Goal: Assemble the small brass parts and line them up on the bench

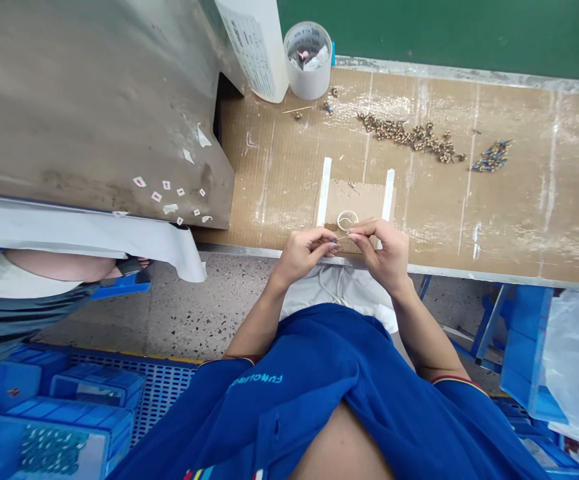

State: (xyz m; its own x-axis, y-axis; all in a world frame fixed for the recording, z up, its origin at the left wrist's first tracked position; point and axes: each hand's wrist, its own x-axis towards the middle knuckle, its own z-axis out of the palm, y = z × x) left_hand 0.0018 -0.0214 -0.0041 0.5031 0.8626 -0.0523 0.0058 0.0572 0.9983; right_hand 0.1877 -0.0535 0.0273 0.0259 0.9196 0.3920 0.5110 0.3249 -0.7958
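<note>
Two hands work at the surface's [444, 220] near edge, beside a small ring [347, 221]. The right hand [350, 235] pinches a thin stick [343, 237]; the left hand [336, 242] pinches something too small to identify. The stick looks light, stiff and snappable, best held lightly near one end.

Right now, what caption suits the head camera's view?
Bare right hand points a thin tan stick toward the bare left hand, beside a small round white ring.

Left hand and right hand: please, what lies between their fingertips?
The head view shows a thin, pale stick between the left hand and the right hand.
</note>
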